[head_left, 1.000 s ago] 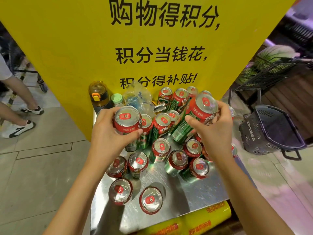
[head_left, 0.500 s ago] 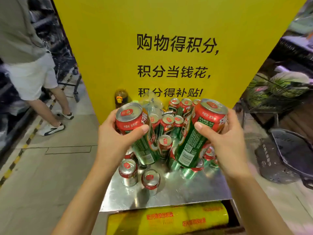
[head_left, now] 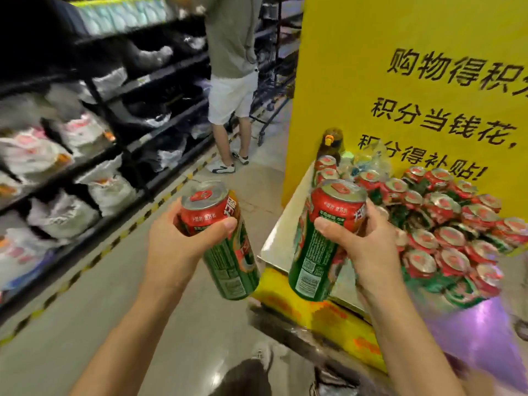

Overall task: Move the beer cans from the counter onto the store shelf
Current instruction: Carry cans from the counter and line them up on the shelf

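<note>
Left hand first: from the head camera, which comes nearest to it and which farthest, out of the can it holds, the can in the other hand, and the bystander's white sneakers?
1. The can in the left hand, gripped by it: left can.
2. The right can, beside it, held by the right hand.
3. The white sneakers, far up the aisle by the shelves.

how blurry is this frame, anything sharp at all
Head view: motion blur smears the shelf and its bags, and the cans on the counter; wide-angle bends the edges. The left hand and right hand with their held cans stay fairly readable.
</note>
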